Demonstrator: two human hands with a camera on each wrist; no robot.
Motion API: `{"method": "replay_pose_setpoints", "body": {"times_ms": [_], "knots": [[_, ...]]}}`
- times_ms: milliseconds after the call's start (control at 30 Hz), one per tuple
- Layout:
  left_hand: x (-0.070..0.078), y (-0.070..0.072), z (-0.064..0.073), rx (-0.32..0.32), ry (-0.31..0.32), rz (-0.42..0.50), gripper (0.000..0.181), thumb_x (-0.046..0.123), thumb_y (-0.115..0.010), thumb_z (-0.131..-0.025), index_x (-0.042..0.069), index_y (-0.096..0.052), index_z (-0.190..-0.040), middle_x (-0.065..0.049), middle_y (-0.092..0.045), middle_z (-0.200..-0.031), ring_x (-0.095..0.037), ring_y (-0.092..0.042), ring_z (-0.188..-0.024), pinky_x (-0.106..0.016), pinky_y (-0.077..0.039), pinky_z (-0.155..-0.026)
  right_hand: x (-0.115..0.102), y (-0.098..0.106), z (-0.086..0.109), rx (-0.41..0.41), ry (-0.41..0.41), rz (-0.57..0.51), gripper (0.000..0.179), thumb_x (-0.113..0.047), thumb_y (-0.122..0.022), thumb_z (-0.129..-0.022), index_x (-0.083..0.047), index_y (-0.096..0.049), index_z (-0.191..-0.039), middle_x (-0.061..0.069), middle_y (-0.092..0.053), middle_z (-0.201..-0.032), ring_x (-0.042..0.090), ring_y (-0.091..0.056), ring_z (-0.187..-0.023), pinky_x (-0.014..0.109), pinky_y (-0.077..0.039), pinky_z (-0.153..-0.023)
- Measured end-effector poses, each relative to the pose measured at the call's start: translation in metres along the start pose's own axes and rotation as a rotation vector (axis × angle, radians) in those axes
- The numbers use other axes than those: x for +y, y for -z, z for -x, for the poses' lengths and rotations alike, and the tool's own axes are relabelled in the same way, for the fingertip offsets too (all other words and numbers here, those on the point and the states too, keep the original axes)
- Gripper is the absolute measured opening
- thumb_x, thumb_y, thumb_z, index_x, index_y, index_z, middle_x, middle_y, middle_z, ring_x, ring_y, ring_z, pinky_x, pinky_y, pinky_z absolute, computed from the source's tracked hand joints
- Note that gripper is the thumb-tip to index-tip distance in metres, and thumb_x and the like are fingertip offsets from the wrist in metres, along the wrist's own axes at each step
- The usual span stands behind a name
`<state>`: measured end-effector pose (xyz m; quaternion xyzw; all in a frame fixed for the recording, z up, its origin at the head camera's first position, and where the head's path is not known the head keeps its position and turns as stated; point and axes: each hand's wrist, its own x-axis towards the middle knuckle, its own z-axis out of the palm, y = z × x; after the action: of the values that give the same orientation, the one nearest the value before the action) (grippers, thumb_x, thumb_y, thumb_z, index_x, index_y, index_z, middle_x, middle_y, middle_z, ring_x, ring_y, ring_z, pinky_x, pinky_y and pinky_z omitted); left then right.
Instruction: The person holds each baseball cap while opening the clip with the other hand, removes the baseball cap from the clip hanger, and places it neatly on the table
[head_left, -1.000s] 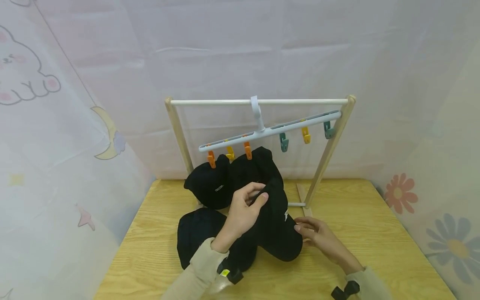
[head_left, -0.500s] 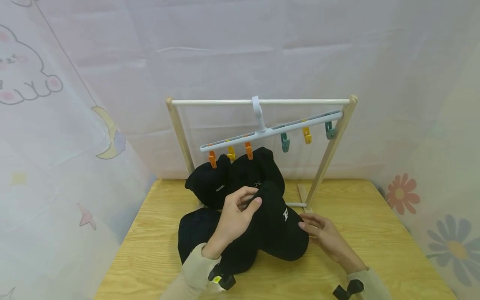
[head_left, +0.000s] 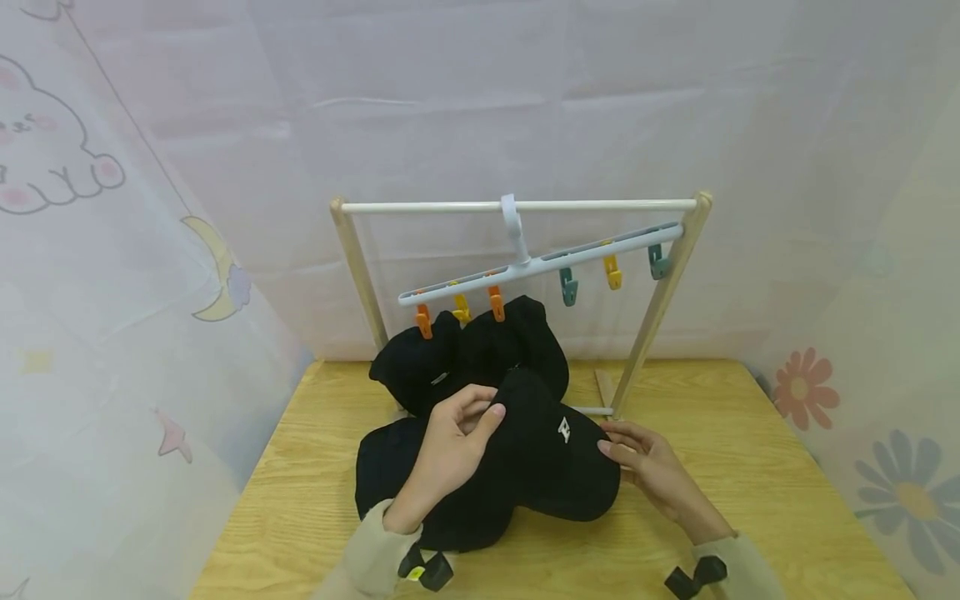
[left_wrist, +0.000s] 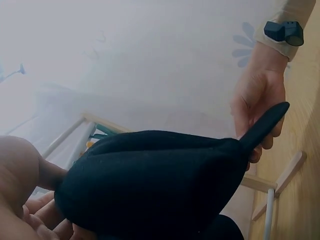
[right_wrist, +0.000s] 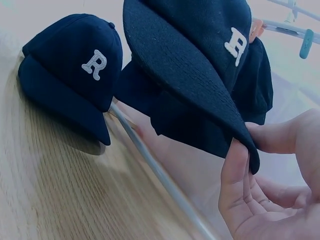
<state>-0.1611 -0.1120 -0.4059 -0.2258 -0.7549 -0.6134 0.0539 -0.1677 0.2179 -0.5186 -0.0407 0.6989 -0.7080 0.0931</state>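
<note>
Between my hands is a black baseball cap (head_left: 555,475) with a white letter R on its front, held above the table. My left hand (head_left: 453,442) pinches the crown's edge at the left, thumb toward me. My right hand (head_left: 648,467) grips the brim (right_wrist: 185,75) at its edge, thumb on one side and fingers on the other. Another black cap (head_left: 386,462) lies on the table beneath my left forearm; its R shows in the right wrist view. Behind, dark caps (head_left: 416,367) hang at the hanger's left half, by orange clips (head_left: 423,321) and a yellow clip (head_left: 461,308).
A pale blue hanger (head_left: 540,265) hooks over the white bar (head_left: 420,207) of a wooden rack, tilted with its left end low. Green clips (head_left: 568,287) and a yellow clip (head_left: 612,272) on its right half hold nothing. The wooden table (head_left: 750,467) extends around the rack.
The held cap has turned so its white letter faces me more, and its brim has shifted slightly right. My left hand has moved left and down; my right hand has edged right.
</note>
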Motion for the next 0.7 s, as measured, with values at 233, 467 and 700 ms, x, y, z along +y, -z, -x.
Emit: {"method": "replay_pose_setpoints", "body": {"times_ms": [233,467,700], "knots": [[-0.003,0.007,0.007,0.018,0.048,-0.038,0.015,0.012,-0.069,-0.105,0.009,-0.073,-0.119,-0.011,-0.081,-0.114,-0.021,-0.08,-0.095,-0.028,-0.062,-0.088,-0.003,-0.004,-0.002,-0.001,-0.011,0.014,0.061,-0.015,-0.066,-0.107,0.012,-0.039,-0.155,0.006,-0.062,-0.125,0.013,-0.069,-0.106,0.033,-0.062,-0.09],[-0.01,0.018,0.014,-0.016,0.076,-0.024,0.021,0.016,-0.07,-0.105,0.004,-0.073,-0.121,-0.015,-0.08,-0.111,-0.018,-0.078,-0.093,-0.027,-0.061,-0.086,-0.004,-0.01,-0.005,0.001,0.014,0.012,0.058,-0.011,-0.067,-0.105,0.012,-0.043,-0.152,0.008,-0.059,-0.124,0.012,-0.071,-0.101,0.031,-0.063,-0.087],[-0.014,0.028,0.021,-0.086,0.139,0.032,0.031,0.017,-0.067,-0.107,-0.005,-0.069,-0.127,-0.019,-0.08,-0.108,-0.006,-0.068,-0.077,-0.021,-0.055,-0.082,-0.004,-0.017,-0.009,-0.013,0.045,0.036,0.058,-0.009,-0.07,-0.103,0.013,-0.045,-0.151,0.008,-0.06,-0.12,0.013,-0.074,-0.095,0.033,-0.064,-0.083]]}}
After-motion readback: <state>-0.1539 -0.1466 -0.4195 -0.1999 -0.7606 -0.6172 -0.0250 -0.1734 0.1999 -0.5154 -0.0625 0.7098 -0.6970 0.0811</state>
